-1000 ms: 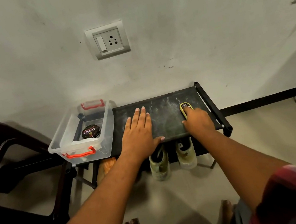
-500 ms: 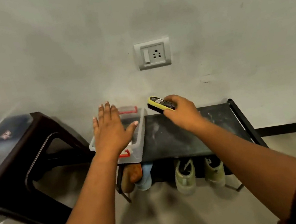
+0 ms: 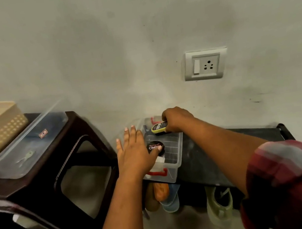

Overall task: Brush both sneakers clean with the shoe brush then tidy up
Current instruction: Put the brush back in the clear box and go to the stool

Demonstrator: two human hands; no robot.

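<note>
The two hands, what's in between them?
In the head view, the clear box with the black polish tin lies between the left hand and right hand.

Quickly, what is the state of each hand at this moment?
Left hand: open, fingers spread, holding nothing, over the clear storage box.
Right hand: closed on the shoe brush, above the box.

brush: the shoe brush (image 3: 159, 128), yellow-edged with a dark labelled back, lies tilted over the far end of the clear box, gripped in the right hand (image 3: 177, 118)
sneakers: pale green sneakers (image 3: 221, 205) sit on the low shelf under the dark rack top, toes out; one's clear, the other mostly hidden by the sleeve
</note>
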